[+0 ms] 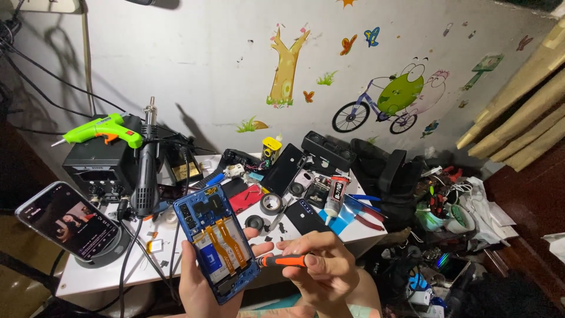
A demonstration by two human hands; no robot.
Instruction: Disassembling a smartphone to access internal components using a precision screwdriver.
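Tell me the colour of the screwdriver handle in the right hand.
Orange with black ends: the screwdriver held by the right hand, seen in the head view.

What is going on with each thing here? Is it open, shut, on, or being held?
Blue phone: back cover off, insides showing, held in left hand.
Screwdriver: held by right hand, tip at the phone's edge.
Propped phone: screen on, leaning on a stand.
Green glue gun: lying on the black box.
Hot air gun: upright, unheld.
Glue tube: standing, capped.
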